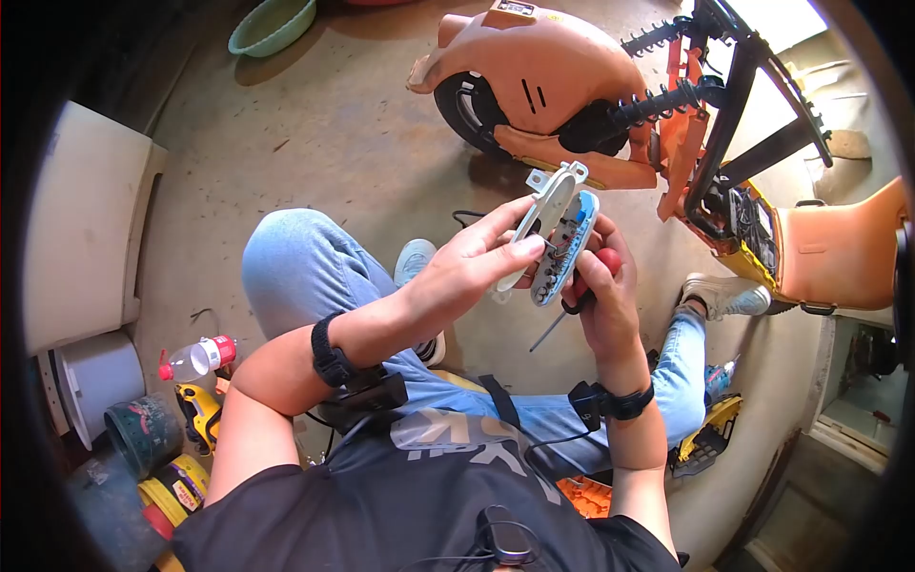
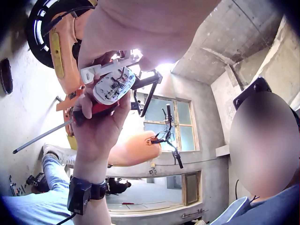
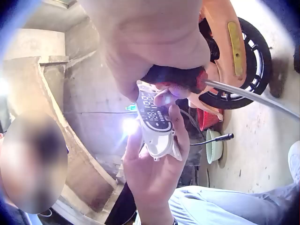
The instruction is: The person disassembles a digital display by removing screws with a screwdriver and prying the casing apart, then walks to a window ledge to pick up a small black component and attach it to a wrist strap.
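The left hand [image 1: 472, 262] grips a white plastic housing [image 1: 556, 195], tilted up on edge. Facing it, the right hand [image 1: 610, 296] holds a pale oval part with a circuit board [image 1: 570, 250] on its inner side. That same hand also grips a screwdriver with a red and black handle [image 1: 608, 259], its metal shaft [image 1: 547, 334] pointing down and left. Thin wires lie between the two pieces in the left wrist view. From the right wrist view, a dark display with digits [image 3: 152, 110] shows, and the left hand [image 3: 154, 178] supports the white housing [image 3: 159, 143] below it.
An orange scooter body [image 1: 553, 76] with a black wheel and exposed frame stands ahead. On the left are a white cabinet [image 1: 86, 229], a bottle [image 1: 200, 358], a yellow tool [image 1: 198, 418] and buckets [image 1: 143, 434]. A green basin [image 1: 272, 27] sits farther back.
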Demonstrator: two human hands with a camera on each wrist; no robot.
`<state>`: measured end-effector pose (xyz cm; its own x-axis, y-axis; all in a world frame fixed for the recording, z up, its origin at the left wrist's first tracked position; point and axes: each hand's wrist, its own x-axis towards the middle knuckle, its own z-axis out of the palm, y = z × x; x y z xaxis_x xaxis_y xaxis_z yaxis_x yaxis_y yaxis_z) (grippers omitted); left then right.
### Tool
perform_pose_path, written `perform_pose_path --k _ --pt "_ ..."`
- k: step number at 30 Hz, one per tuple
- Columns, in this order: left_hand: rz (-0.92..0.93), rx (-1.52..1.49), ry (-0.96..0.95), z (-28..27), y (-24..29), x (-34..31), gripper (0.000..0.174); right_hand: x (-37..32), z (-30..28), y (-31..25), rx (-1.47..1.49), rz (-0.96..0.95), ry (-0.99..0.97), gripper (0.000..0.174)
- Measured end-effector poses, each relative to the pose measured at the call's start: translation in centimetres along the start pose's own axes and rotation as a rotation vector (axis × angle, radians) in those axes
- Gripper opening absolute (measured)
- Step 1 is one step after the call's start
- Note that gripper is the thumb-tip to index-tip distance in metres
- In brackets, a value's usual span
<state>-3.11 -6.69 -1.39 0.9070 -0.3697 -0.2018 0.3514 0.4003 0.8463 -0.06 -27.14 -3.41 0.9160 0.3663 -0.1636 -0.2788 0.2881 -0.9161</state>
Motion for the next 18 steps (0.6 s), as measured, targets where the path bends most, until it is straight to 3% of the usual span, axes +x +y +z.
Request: perform_pose_path --k 4,8,13,15,18 --pt "-0.017 0.075 0.010 0.5 0.5 -0.6 0.081 -0.2 0.9 -0.2 -0.064 -0.062 0.030 0.035" --pt "0.029 0.172 0.024 0.5 0.4 -0.8 0.095 0.0 2.2 0.4 -0.206 -0.183 0.113 0.038" --pt "0.050 0.158 0.016 0.7 0.2 -0.8 0.096 0.2 2.6 0.9 -0.387 -0.305 0.129 0.033" --pt "0.020 0.085 0.001 0.8 0.1 -0.7 0.096 0.3 2.7 1.2 -0.553 -0.437 0.237 0.032" --pt "0.078 0.083 -0.042 0.8 -1.0 -0.5 0.095 0.5 3.4 1.7 -0.551 -0.461 0.349 0.031"
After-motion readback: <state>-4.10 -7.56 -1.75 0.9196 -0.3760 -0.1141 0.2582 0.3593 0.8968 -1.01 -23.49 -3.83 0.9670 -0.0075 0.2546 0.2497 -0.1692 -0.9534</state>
